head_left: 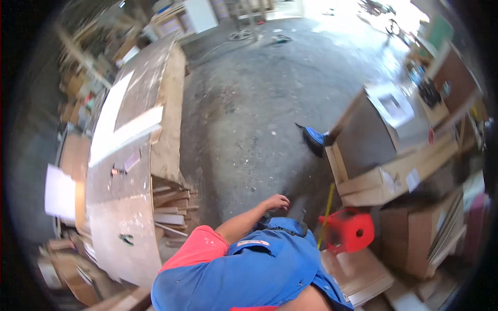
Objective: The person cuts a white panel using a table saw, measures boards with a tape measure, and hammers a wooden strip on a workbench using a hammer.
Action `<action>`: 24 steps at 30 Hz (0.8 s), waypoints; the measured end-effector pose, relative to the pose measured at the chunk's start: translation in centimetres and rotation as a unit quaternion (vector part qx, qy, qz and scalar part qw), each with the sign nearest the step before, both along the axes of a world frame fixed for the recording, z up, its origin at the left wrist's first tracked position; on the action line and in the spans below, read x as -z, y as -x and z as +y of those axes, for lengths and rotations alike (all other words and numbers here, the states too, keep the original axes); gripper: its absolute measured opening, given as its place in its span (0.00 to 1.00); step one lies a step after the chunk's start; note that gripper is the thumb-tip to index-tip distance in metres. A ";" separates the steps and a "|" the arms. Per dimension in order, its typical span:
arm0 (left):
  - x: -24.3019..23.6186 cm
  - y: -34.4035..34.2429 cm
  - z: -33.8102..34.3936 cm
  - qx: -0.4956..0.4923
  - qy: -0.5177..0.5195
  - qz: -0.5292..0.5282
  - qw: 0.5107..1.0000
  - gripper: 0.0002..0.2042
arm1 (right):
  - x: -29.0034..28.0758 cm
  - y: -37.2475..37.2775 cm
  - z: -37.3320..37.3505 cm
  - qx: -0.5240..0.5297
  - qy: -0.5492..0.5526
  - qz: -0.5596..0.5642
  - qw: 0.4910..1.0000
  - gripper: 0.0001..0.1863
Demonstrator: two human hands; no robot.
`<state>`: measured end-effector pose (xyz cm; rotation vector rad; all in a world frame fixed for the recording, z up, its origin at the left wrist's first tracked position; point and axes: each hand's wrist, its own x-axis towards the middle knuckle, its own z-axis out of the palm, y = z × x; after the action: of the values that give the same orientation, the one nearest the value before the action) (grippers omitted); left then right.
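Note:
My left hand (277,202) hangs beside my blue-clad body, fingers loosely bent and apart, with nothing visible in it. My right hand is out of sight; only part of that arm shows at the lower edge. To the right of my left hand a yellow strip like a tape measure (326,210) stands by a red plastic stool (358,225). On the long plywood workbench (124,192) at my left lie pliers (125,238) and a small dark tool (118,171).
A bench with cardboard edges (363,140) stands right, a blue-and-black broom head (311,139) against it. Cardboard (415,238) is stacked below it, offcuts (171,207) under the left bench. Concrete floor (238,103) runs between toward a bright doorway and a bicycle (389,20).

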<state>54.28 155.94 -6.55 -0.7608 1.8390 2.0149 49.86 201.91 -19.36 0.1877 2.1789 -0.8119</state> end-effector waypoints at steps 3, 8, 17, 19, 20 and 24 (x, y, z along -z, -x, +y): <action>7.2 -5.2 -8.3 -0.189 0.215 -0.033 0.957 0.15 | -1.9 8.3 -6.7 -0.044 0.017 0.019 0.999 0.18; 7.5 -12.3 -15.7 -0.363 0.163 -0.223 0.890 0.15 | -4.9 17.8 -17.3 -0.090 0.023 0.035 0.995 0.18; 16.8 -19.1 -17.7 -0.291 0.169 -0.299 0.893 0.12 | 0.8 25.5 -32.3 -0.204 -0.024 -0.047 0.978 0.18; 18.2 -20.1 -18.1 -0.210 0.238 -0.246 0.916 0.11 | 3.9 27.2 -34.8 -0.217 -0.035 -0.071 0.973 0.18; 19.4 -21.1 -17.7 -0.169 0.314 -0.262 0.897 0.10 | 4.9 28.1 -36.6 -0.230 -0.040 -0.086 0.968 0.18; 18.8 -20.7 -20.4 -0.039 0.325 -0.321 0.889 0.09 | 13.4 36.1 -43.6 -0.204 0.023 -0.102 0.973 0.18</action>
<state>74.96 135.50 -25.31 -1.4766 2.0336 0.9292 13.76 158.36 -32.73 -0.1900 1.9112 -0.5796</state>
